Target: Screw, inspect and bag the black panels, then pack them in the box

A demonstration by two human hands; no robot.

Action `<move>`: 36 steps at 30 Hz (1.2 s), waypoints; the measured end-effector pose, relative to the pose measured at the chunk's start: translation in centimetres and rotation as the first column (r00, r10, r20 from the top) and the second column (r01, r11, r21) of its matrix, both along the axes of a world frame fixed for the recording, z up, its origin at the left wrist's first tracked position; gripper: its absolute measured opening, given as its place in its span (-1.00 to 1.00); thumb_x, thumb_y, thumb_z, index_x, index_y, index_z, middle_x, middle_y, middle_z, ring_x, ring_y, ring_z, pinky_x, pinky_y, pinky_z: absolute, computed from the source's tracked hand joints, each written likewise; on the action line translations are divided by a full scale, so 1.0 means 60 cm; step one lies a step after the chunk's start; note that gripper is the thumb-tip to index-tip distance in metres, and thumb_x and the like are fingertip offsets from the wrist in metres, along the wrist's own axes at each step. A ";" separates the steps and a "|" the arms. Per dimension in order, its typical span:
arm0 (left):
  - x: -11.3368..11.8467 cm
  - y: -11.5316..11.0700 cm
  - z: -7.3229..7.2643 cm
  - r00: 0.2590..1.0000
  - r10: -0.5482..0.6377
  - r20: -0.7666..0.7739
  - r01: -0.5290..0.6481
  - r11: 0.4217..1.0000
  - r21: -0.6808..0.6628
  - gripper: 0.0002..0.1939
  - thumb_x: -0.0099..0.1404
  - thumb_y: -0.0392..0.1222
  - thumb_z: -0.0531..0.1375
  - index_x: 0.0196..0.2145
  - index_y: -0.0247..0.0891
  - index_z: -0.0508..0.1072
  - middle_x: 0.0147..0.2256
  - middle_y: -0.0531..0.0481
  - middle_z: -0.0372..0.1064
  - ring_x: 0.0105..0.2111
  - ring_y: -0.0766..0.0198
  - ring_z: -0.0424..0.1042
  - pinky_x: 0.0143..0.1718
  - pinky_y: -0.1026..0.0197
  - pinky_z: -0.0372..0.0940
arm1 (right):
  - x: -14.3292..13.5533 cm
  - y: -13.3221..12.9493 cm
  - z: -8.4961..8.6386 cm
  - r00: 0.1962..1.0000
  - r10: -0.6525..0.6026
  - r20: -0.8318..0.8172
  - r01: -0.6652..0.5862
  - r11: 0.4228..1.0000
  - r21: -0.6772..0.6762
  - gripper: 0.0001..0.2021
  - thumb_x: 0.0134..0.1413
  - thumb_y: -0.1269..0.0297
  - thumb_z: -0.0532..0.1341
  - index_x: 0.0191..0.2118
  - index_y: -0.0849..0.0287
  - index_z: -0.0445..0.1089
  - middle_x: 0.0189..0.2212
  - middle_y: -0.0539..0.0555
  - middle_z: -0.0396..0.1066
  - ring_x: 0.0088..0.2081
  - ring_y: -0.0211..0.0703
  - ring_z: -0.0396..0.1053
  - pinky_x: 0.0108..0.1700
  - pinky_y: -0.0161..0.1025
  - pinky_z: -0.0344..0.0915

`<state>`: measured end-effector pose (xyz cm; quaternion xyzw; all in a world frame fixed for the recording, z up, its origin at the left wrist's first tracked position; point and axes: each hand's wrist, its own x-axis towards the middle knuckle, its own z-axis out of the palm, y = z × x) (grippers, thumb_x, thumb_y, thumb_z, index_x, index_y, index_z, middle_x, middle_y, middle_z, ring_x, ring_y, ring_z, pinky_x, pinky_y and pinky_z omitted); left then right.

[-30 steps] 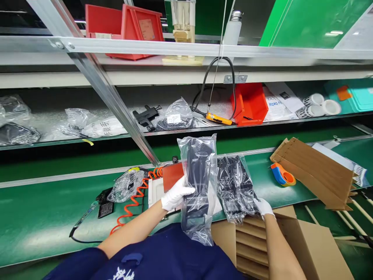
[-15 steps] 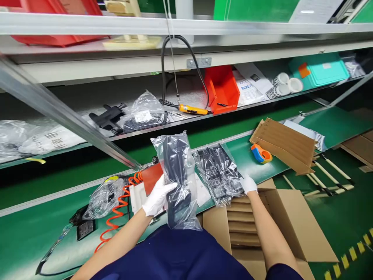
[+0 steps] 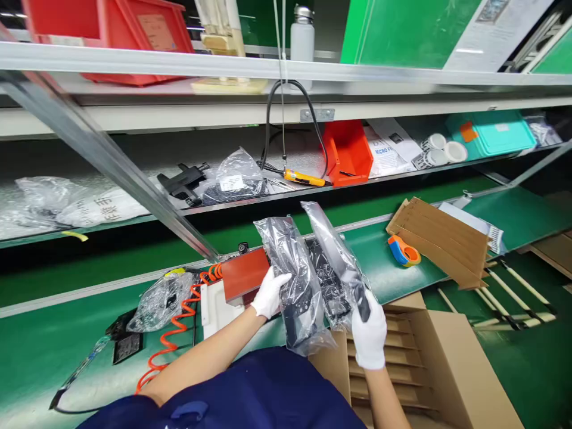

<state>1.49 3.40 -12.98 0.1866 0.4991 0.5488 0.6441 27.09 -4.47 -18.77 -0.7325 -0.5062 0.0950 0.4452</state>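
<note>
My left hand (image 3: 270, 293), in a white glove, grips a black plastic part in a clear bag (image 3: 297, 286) by its left side, in front of my body. In my right hand (image 3: 369, 332), also gloved, is a second bagged black part (image 3: 337, 247), held by its lower end and tilted up to the left. Behind and between the two, another bagged black part (image 3: 325, 280) lies on the green bench (image 3: 379, 280), partly hidden. An open cardboard box (image 3: 465, 351) with cardboard dividers stands below my right hand.
A red-brown block (image 3: 245, 275) and a coiled orange hose (image 3: 172, 333) are at the left. An orange and blue tape dispenser (image 3: 403, 251) and folded cardboard (image 3: 440, 238) lie right. A yellow screwdriver (image 3: 304, 178) rests on the shelf above.
My right hand has picked up one bagged part from the bench and brought it left, beside the other. The part in my left hand has turned and moved slightly right.
</note>
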 end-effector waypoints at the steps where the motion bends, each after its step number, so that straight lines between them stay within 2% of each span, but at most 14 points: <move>1: 0.006 -0.001 0.001 1.000 0.008 0.030 -0.008 1.000 -0.002 -0.35 -0.14 -0.21 0.49 -0.06 -0.23 0.43 -0.23 -0.03 0.59 -0.27 0.13 0.57 -0.12 0.06 0.45 | -0.014 -0.017 0.003 0.987 -0.003 0.158 -0.017 0.992 0.126 -0.54 0.19 0.12 0.15 0.07 0.36 0.44 -0.07 0.27 0.48 -0.07 -0.10 0.44 0.07 -0.13 0.41; 3: 0.015 -0.006 0.007 0.995 0.028 0.094 -0.028 1.000 -0.003 -0.34 -0.15 -0.23 0.51 -0.05 -0.23 0.44 -0.24 -0.03 0.59 -0.28 0.13 0.57 -0.15 0.08 0.45 | -0.036 -0.043 0.014 0.902 -0.028 0.430 -0.123 0.939 0.321 -0.69 0.24 0.27 0.19 0.00 0.35 0.43 -0.22 0.23 0.48 -0.22 -0.19 0.41 -0.12 -0.25 0.38; 4: 0.018 -0.010 0.011 0.992 0.033 0.126 -0.034 0.999 0.001 -0.33 -0.15 -0.23 0.51 -0.05 -0.23 0.45 -0.24 -0.02 0.59 -0.28 0.14 0.56 -0.15 0.09 0.45 | -0.044 -0.052 0.022 0.857 -0.037 0.513 -0.184 0.910 0.372 -0.75 0.25 0.33 0.21 -0.02 0.35 0.42 -0.27 0.21 0.46 -0.27 -0.22 0.38 -0.18 -0.29 0.35; 7: 0.024 -0.023 0.033 0.981 0.024 0.190 -0.035 0.998 0.053 -0.33 -0.14 -0.25 0.52 -0.03 -0.23 0.47 -0.19 -0.05 0.60 -0.23 0.11 0.58 -0.09 0.05 0.46 | -0.059 -0.064 0.048 0.796 -0.035 0.604 -0.290 0.855 0.431 -0.85 0.26 0.38 0.24 -0.09 0.32 0.39 -0.38 0.14 0.37 -0.35 -0.29 0.29 -0.27 -0.34 0.28; 10: 0.025 -0.036 0.057 0.975 0.012 0.223 -0.039 0.993 0.113 -0.33 -0.11 -0.25 0.52 -0.01 -0.23 0.48 -0.11 -0.10 0.60 -0.13 0.05 0.58 0.04 0.01 0.43 | -0.070 -0.067 0.064 0.784 -0.009 0.620 -0.335 0.836 0.435 -0.89 0.25 0.43 0.26 -0.13 0.31 0.38 -0.42 0.11 0.32 -0.35 -0.30 0.25 -0.25 -0.34 0.25; 13: 0.021 -0.046 0.071 0.972 0.030 0.234 -0.057 0.992 0.111 -0.33 -0.10 -0.24 0.52 0.01 -0.21 0.49 -0.12 -0.08 0.61 -0.12 0.07 0.58 0.07 0.01 0.42 | -0.081 -0.070 0.069 0.781 0.021 0.624 -0.383 0.806 0.452 -0.87 0.19 0.50 0.29 -0.16 0.31 0.37 -0.45 0.07 0.30 -0.36 -0.33 0.21 -0.23 -0.34 0.20; 17: 0.010 -0.053 0.076 0.968 0.032 0.249 -0.061 0.992 0.109 -0.25 -0.09 -0.25 0.50 0.10 -0.16 0.45 -0.12 -0.06 0.60 -0.11 0.06 0.57 0.07 0.01 0.41 | -0.095 -0.080 0.073 0.756 0.089 0.649 -0.469 0.765 0.442 -0.87 0.21 0.49 0.29 -0.14 0.30 0.36 -0.45 0.04 0.26 -0.36 -0.34 0.18 -0.22 -0.33 0.15; 21: 0.002 -0.058 0.079 0.967 0.033 0.252 -0.072 0.987 0.146 -0.27 -0.09 -0.29 0.45 0.10 -0.14 0.45 -0.11 -0.04 0.60 -0.08 0.08 0.57 0.07 0.05 0.40 | -0.107 -0.091 0.077 0.746 0.125 0.654 -0.498 0.757 0.423 -0.90 0.25 0.46 0.26 -0.13 0.27 0.36 -0.41 0.06 0.26 -0.32 -0.32 0.18 -0.18 -0.31 0.15; 26: -0.002 -0.064 0.083 0.965 0.011 0.262 -0.059 0.982 0.177 -0.29 -0.09 -0.30 0.41 0.08 -0.14 0.45 -0.24 0.00 0.59 -0.13 0.09 0.58 -0.02 0.08 0.45 | -0.114 -0.101 0.078 0.727 0.142 0.672 -0.516 0.759 0.398 -0.85 0.22 0.49 0.27 -0.10 0.26 0.36 -0.33 0.11 0.27 -0.25 -0.26 0.20 -0.11 -0.26 0.18; 31: -0.003 -0.066 0.091 0.964 0.012 0.266 -0.057 0.985 0.163 -0.39 -0.12 -0.31 0.40 -0.04 -0.18 0.48 -0.35 0.06 0.56 -0.29 0.17 0.57 -0.26 0.19 0.45 | -0.119 -0.109 0.075 0.724 0.164 0.670 -0.542 0.736 0.406 -0.85 0.20 0.50 0.27 -0.12 0.25 0.38 -0.31 0.12 0.25 -0.24 -0.25 0.19 -0.09 -0.24 0.16; 36: -0.005 -0.070 0.099 0.964 -0.017 0.266 -0.034 0.983 0.183 -0.45 -0.12 -0.33 0.42 -0.11 -0.19 0.47 -0.22 0.01 0.59 -0.27 0.19 0.58 -0.28 0.21 0.47 | -0.122 -0.117 0.072 0.726 0.179 0.664 -0.549 0.733 0.402 -0.88 0.22 0.48 0.27 -0.13 0.24 0.39 -0.31 0.11 0.24 -0.25 -0.27 0.19 -0.10 -0.26 0.14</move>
